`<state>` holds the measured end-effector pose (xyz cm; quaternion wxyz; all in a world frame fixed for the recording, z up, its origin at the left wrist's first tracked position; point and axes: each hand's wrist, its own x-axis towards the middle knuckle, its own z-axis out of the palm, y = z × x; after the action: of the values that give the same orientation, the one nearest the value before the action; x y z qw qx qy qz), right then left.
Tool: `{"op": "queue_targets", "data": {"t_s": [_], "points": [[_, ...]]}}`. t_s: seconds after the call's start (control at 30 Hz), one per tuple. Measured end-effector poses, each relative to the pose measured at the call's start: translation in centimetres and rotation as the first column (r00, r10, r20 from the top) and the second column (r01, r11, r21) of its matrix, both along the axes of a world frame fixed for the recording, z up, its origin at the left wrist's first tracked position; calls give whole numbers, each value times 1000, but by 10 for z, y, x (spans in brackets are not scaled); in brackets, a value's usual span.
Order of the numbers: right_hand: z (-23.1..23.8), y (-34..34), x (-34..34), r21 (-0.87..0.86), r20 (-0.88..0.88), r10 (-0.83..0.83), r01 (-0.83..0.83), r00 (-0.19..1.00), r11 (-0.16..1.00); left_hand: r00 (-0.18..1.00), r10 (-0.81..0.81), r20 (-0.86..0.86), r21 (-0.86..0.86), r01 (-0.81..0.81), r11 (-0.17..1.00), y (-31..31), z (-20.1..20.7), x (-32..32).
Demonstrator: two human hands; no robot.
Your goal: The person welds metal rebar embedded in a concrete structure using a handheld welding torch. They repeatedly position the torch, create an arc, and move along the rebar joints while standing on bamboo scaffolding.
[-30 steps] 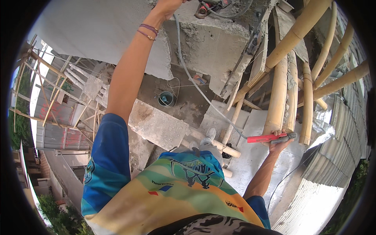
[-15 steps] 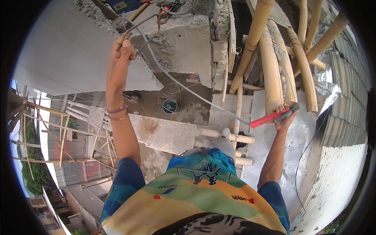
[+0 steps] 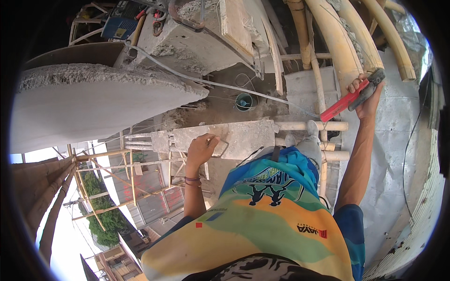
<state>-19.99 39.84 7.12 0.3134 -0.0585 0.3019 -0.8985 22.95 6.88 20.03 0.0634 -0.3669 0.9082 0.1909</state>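
Observation:
My right hand is wrapped round a welding electrode holder with a red handle and dark jaws, raised beside the bamboo poles. From the end of its handle a grey cable runs across to the upper left. My left hand is lower, in front of my body over a narrow concrete-crusted board. Its fingers are closed on a thin bent metal rod, whose hooked end shows past the fingertips. The part of the rod inside the hand is hidden.
A grey concrete slab with a rough edge juts in from the left. Thick bamboo poles stand at the upper right. Below lie a dark bucket and a crusted board. A blue boxy machine sits at the upper left.
My left hand has come down from the concrete at the top toward my body, with the bent rod in it. The view has shifted; my right hand still grips the electrode holder.

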Motion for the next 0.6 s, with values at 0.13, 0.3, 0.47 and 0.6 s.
{"op": "queue_targets", "data": {"t_s": [0.13,0.3,0.47,0.6], "points": [[4,0,-1,11,43,11,-12,999,1000,965,146,217,-93,-128,987,5,42,-27],[5,0,0,42,113,-9,4,994,999,934,357,-16,407,-320,856,21,91,-46],[10,1,-1,0,110,58,-58,992,998,811,415,-412,619,-85,781,32,84,-83],[16,1,0,25,105,82,-85,991,996,690,504,-520,666,-42,745,37,55,-128]]}}
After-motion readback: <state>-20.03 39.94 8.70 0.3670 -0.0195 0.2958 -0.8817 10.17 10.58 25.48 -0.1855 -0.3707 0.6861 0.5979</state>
